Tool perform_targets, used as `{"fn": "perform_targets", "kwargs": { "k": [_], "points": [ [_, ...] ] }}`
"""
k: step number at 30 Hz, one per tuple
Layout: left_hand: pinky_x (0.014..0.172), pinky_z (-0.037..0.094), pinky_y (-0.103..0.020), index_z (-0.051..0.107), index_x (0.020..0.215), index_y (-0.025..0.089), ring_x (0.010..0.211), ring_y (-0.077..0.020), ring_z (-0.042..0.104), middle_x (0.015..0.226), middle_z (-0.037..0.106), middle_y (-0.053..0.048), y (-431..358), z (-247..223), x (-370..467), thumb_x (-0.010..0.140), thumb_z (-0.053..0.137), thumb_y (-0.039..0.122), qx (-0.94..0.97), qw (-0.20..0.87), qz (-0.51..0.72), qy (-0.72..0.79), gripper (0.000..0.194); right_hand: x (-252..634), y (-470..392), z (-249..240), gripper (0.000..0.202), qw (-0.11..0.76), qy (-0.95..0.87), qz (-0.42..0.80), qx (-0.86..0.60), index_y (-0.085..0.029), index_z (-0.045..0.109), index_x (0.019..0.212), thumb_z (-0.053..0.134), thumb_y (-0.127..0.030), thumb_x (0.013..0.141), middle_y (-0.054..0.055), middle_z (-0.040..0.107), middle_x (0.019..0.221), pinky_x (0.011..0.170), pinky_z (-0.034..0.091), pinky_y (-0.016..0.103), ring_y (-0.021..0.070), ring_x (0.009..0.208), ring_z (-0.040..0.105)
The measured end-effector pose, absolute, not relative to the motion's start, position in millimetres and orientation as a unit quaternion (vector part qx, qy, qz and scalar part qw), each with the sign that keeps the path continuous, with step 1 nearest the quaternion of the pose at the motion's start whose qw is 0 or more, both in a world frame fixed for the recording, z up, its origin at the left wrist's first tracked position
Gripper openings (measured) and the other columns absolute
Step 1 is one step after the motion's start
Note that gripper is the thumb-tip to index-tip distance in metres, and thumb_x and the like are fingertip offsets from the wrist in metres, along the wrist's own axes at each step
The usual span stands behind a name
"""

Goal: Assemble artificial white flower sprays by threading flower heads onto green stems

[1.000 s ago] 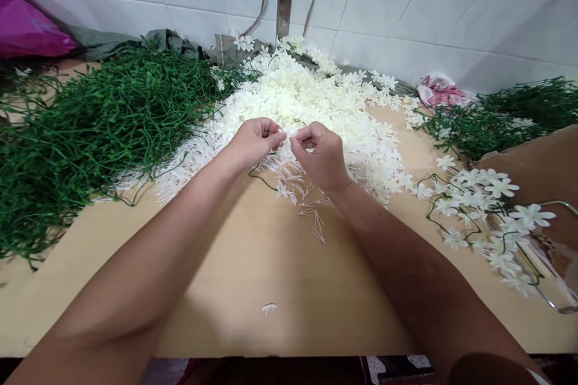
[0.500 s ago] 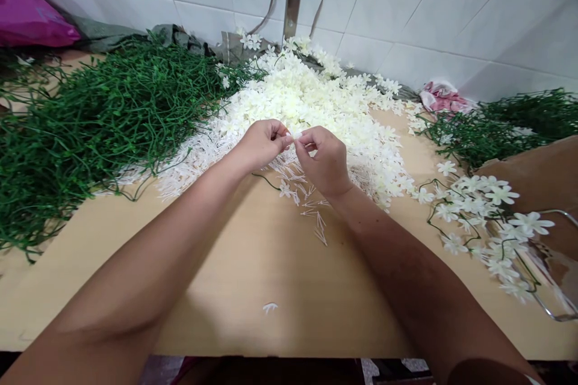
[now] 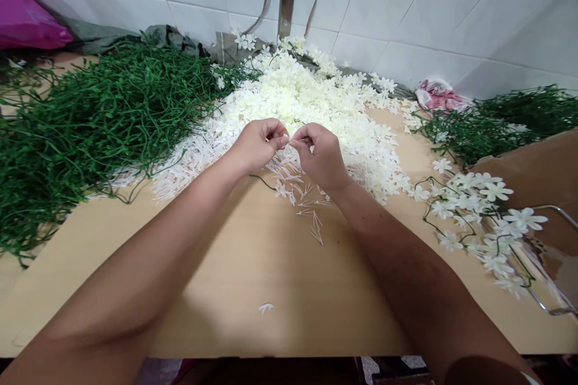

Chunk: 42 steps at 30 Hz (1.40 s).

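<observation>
Over the front of a heap of white artificial flowers (image 3: 300,87), my two hands meet with fingertips almost touching. My left hand (image 3: 259,144) is closed in a pinch on a small white artificial flower piece (image 3: 286,137), mostly covered by the fingers. My right hand (image 3: 321,155) pinches at the same spot, thumb against index finger; the fingers hide how much of the piece it grips. Below them lie loose thin white stamen-like pieces (image 3: 311,213) and a thin green stem (image 3: 262,179) with a white flower (image 3: 280,189) at its end.
Green plastic stems (image 3: 112,102) are piled at left, with more stems (image 3: 510,117) at right. Assembled white flower sprays (image 3: 478,210) lie near a cardboard piece (image 3: 542,174) and metal wire frame (image 3: 553,311). A white scrap (image 3: 266,307) rests on the tabletop (image 3: 226,289). Behind stands a tiled wall (image 3: 406,6).
My fingertips have drawn slightly apart, and less of the white flower piece shows between them. The whole view has shifted a little; the piles look unchanged.
</observation>
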<state>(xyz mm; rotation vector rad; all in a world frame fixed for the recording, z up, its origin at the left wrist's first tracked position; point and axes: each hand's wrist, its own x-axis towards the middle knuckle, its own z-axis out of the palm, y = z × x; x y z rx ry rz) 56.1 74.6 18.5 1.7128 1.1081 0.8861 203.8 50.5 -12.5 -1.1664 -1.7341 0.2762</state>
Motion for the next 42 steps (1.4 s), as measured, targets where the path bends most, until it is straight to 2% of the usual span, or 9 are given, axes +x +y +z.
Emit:
{"fn": "perform_targets", "kwargs": {
  "k": [6,14,17,24,28,32,35,39,42],
  "points": [
    [0.060,0.034,-0.024,0.054,0.061,0.015,0.055,-0.0073,0.041,0.054,0.048,0.005,71,15,59,0.070,0.057,0.009,0.687,0.442,0.377,0.437,0.012,204,51,-12,0.011,0.488,-0.713,0.134,-0.485,-0.019,0.049,0.067,0.054,-0.013,0.074,-0.002,0.052,0.065,0.061,0.039,0.027,0.0106,0.062,0.046],
    [0.058,0.038,-0.021,0.057,0.073,0.013,0.059,-0.0070,0.055,0.067,0.061,0.000,73,23,52,0.081,0.056,0.017,0.600,0.576,0.382,0.402,0.009,205,52,-2,0.011,0.558,-0.612,0.287,-0.482,-0.018,0.052,0.069,0.057,-0.012,0.076,-0.005,0.051,0.057,0.050,0.038,0.024,0.0068,0.051,0.045],
    [0.057,0.037,-0.021,0.057,0.076,0.013,0.057,-0.0062,0.056,0.068,0.063,0.001,72,24,53,0.077,0.058,0.010,0.583,0.584,0.392,0.405,0.003,207,55,-2,0.009,0.572,-0.579,0.339,-0.472,-0.017,0.055,0.070,0.060,-0.014,0.076,-0.005,0.053,0.057,0.052,0.040,0.024,0.0064,0.052,0.046],
    [0.057,0.038,-0.021,0.055,0.071,0.012,0.051,-0.0051,0.054,0.057,0.056,0.005,70,21,60,0.074,0.061,0.003,0.584,0.568,0.420,0.401,0.012,207,55,-6,0.009,0.582,-0.561,0.388,-0.442,-0.016,0.057,0.070,0.063,-0.019,0.074,-0.004,0.054,0.058,0.057,0.043,0.024,0.0059,0.055,0.049],
    [0.056,0.036,-0.020,0.056,0.070,0.012,0.052,-0.0052,0.055,0.055,0.057,0.005,72,20,59,0.074,0.062,0.004,0.572,0.580,0.423,0.398,0.011,205,51,-4,0.007,0.571,-0.605,0.316,-0.457,-0.017,0.056,0.072,0.061,-0.020,0.076,-0.003,0.056,0.063,0.056,0.043,0.024,0.0068,0.056,0.049],
    [0.056,0.037,-0.019,0.057,0.070,0.013,0.054,-0.0054,0.057,0.056,0.059,0.004,74,19,56,0.074,0.065,0.010,0.548,0.599,0.419,0.407,0.009,207,48,-1,0.008,0.543,-0.709,0.083,-0.442,-0.019,0.053,0.071,0.057,-0.017,0.079,0.002,0.057,0.077,0.067,0.047,0.029,0.0132,0.076,0.054],
    [0.058,0.038,-0.019,0.060,0.072,0.013,0.057,-0.0056,0.057,0.060,0.061,0.002,74,19,53,0.071,0.073,0.024,0.547,0.611,0.411,0.399,0.016,209,47,-1,0.011,0.506,-0.753,-0.036,-0.419,-0.020,0.051,0.073,0.052,-0.018,0.084,0.004,0.057,0.083,0.074,0.047,0.034,0.0165,0.085,0.054],
    [0.058,0.039,-0.020,0.063,0.074,0.013,0.061,-0.0070,0.056,0.065,0.062,0.001,75,19,50,0.063,0.079,0.038,0.571,0.600,0.403,0.391,0.031,208,46,-2,0.011,0.484,-0.765,-0.091,-0.414,-0.020,0.050,0.076,0.048,-0.017,0.087,0.006,0.057,0.086,0.076,0.047,0.035,0.0170,0.086,0.056],
    [0.058,0.039,-0.021,0.064,0.078,0.013,0.063,-0.0081,0.058,0.066,0.063,0.001,76,19,49,0.061,0.080,0.034,0.582,0.594,0.399,0.387,0.032,206,46,-3,0.010,0.480,-0.761,-0.104,-0.424,-0.020,0.049,0.077,0.047,-0.017,0.086,0.006,0.057,0.087,0.075,0.048,0.035,0.0167,0.086,0.057]
  ]
}}
